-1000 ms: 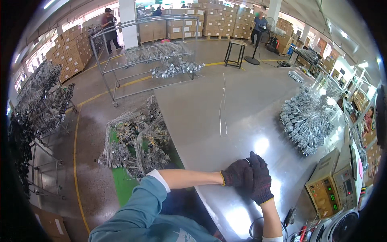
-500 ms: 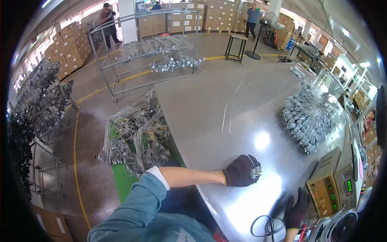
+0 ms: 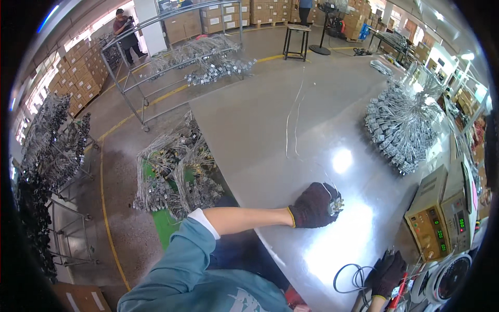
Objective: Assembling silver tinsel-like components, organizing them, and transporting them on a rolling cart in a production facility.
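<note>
My left hand (image 3: 314, 206), in a dark knitted glove, is closed round a plug (image 3: 337, 206) with metal pins, held just above the metal table (image 3: 249, 114). From that hand a thin pale cord (image 3: 287, 136) runs forward over the tabletop in a long narrow loop. At the lower right my right hand (image 3: 387, 274), gloved alike, has its fingers curled together; a small piece shows at the fingertips, too dark to name. A black cable (image 3: 347, 269) loops beside this hand, and a red-handled tool (image 3: 399, 292) lies against its other side.
Bench testers (image 3: 430, 229) with lit green displays stand at the right edge. Beyond them is a large bundle of plugged cords (image 3: 400, 127). More cords are heaped on a green surface (image 3: 162, 226) left of the table. A metal rack (image 3: 136, 86) and a stool (image 3: 296, 42) stand farther off.
My right hand has drawn its fingers in from a more spread pose beside the testers. The left hand keeps its hold on the plug, whose pins now show more plainly. My view has shifted slightly.
</note>
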Tool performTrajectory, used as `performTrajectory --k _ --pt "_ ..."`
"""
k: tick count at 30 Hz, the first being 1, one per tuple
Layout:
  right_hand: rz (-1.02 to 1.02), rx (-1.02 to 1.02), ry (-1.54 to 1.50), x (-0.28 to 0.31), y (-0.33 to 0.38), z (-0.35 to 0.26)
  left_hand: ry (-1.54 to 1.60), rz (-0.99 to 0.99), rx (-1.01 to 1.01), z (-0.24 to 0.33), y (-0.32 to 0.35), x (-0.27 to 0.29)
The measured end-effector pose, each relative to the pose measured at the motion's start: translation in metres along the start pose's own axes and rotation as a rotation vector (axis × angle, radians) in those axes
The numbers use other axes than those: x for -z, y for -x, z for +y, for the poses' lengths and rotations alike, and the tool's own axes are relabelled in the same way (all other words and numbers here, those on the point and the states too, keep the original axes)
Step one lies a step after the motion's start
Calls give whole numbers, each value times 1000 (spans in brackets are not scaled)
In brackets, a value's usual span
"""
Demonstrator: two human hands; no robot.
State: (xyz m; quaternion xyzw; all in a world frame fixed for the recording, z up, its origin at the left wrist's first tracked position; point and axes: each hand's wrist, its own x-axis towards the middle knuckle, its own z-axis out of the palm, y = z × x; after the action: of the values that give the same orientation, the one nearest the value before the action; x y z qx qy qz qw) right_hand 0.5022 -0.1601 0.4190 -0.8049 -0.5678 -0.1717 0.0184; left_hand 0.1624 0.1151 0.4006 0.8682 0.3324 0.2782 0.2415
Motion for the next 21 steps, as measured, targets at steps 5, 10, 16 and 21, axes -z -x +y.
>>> performTrajectory --k 5,10,16,21 --pt "-1 43 24 10 -29 -14 -39 17 16 5 -12 4" --pt "-14 -184 -500 16 -33 -41 -78 8 25 4 -17 3" --pt "-55 -280 -1186 25 -68 -74 -198 107 -184 -9 -41 -13" --pt "-267 -78 -1254 26 -136 -125 -21 101 -88 -16 -49 -17"
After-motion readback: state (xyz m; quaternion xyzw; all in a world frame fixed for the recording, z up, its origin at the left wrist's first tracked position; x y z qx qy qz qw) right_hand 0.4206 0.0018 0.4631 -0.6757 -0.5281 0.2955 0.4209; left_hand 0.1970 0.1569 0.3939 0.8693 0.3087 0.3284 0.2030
